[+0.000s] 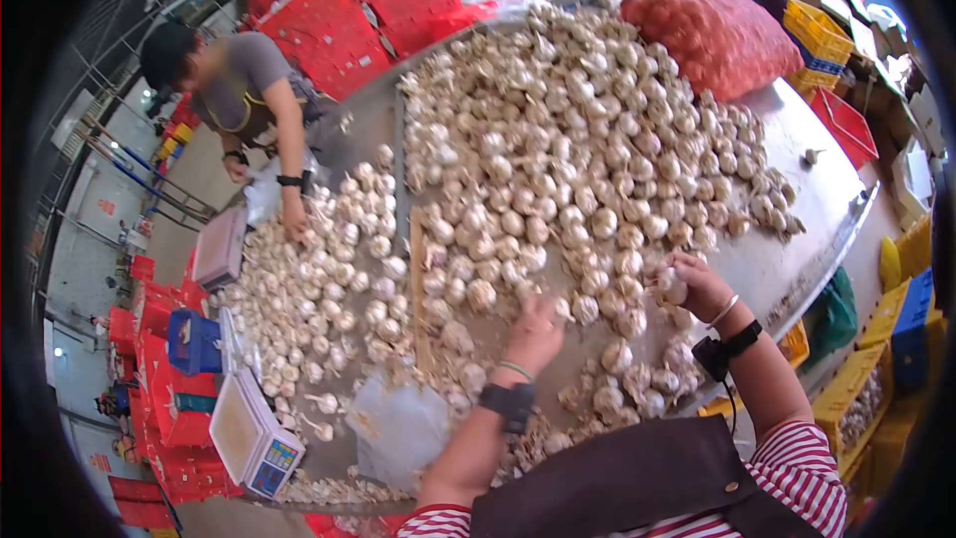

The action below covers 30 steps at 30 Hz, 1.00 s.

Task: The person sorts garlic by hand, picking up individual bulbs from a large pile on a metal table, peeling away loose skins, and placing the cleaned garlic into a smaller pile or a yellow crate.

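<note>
My right hand (703, 291) is closed around a garlic bulb (670, 287), just above the right part of the heap. Smeared by motion, my left hand (535, 336) is over the metal table (344, 154) at the near edge of the large garlic heap (558, 139). A garlic bulb (482, 295) lies to the left of its fingers, and whether they grip anything cannot be made out. More loose bulbs (637, 384) lie between my two forearms. A wooden strip (419, 289) runs along the left side of the heap.
A red mesh sack (712, 38) lies at the heap's far right. Across the table a co-worker (244, 90) reaches into a second garlic pile (304, 289). Two scales (261, 438) stand at the left edge, near a plastic bag (398, 428). Yellow crates (861, 389) stand at right.
</note>
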Tool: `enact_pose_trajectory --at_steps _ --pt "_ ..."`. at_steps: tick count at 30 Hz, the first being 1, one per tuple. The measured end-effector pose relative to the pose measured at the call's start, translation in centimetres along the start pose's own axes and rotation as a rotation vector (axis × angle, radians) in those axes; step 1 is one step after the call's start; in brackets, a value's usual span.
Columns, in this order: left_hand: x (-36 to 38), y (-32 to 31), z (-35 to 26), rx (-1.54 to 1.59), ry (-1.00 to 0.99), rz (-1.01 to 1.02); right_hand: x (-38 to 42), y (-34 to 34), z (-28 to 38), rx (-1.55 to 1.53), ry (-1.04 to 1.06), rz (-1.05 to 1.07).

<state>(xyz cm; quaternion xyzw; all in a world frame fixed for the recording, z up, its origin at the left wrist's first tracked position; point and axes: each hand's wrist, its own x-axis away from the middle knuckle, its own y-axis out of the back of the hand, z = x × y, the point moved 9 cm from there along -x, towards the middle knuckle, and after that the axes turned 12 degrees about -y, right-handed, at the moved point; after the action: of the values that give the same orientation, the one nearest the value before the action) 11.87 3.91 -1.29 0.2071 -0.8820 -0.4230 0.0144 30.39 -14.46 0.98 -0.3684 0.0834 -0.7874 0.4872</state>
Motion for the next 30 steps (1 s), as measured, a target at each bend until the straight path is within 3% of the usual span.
enact_pose_trajectory --at_steps 1,2,3,5,9,11,12,14,15,17,19,21,22,24,27,30 --pt "-0.4 -2.6 0.6 -0.175 -0.022 0.228 -2.0 1.6 0.0 0.141 -0.006 -0.145" --pt "-0.4 -3.4 -0.2 -0.213 -0.026 0.339 -3.6 2.7 0.7 0.515 -0.057 -0.35" --pt "-0.6 -3.7 -0.6 -0.302 -0.012 0.357 -4.3 1.6 1.8 0.837 -0.049 -0.449" --pt "-0.7 -3.9 -0.3 -0.342 -0.001 0.358 -5.5 -0.9 3.3 1.556 0.216 -0.642" --pt "0.3 -3.8 2.3 -0.21 0.041 0.351 -8.5 -2.5 2.2 1.858 0.081 -0.5" --pt "1.0 -2.1 2.3 0.058 -0.043 0.133 -9.1 -2.8 2.0 1.881 0.141 -0.477" --pt "1.4 -1.7 2.4 0.06 -0.036 0.135 -9.3 -3.1 1.7 1.904 0.19 -0.455" --pt "4.3 -2.9 3.6 1.167 0.422 0.08 -10.2 -2.8 0.7 1.973 0.101 -0.422" --pt "4.5 -1.3 1.2 1.465 0.416 0.024 -10.4 -2.4 -0.2 2.042 0.01 -0.387" --pt "6.0 -0.1 -0.9 1.838 0.506 -0.059 -10.1 -2.4 -0.2 2.044 0.116 -0.412" --pt "6.9 0.7 -2.7 2.093 0.534 -0.115 -9.3 -2.1 0.5 1.977 0.081 -0.421" --pt "7.7 1.9 -4.0 2.079 0.56 -0.139 -5.7 -3.0 3.3 1.59 0.27 -0.538" --pt "8.0 2.2 -4.9 2.091 0.574 -0.159 -4.6 -3.6 3.0 1.602 0.254 -0.518" --pt "8.6 2.4 -5.9 2.091 0.645 -0.246 -2.6 -2.6 1.8 0.665 0.122 -0.344" --pt "8.6 1.4 -7.0 2.266 0.495 -0.111 2.0 -8.8 0.3 0.13 0.219 0.071" --pt "8.6 0.9 -8.3 2.229 0.49 -0.068 3.9 -12.3 -4.2 -0.356 0.01 0.442"
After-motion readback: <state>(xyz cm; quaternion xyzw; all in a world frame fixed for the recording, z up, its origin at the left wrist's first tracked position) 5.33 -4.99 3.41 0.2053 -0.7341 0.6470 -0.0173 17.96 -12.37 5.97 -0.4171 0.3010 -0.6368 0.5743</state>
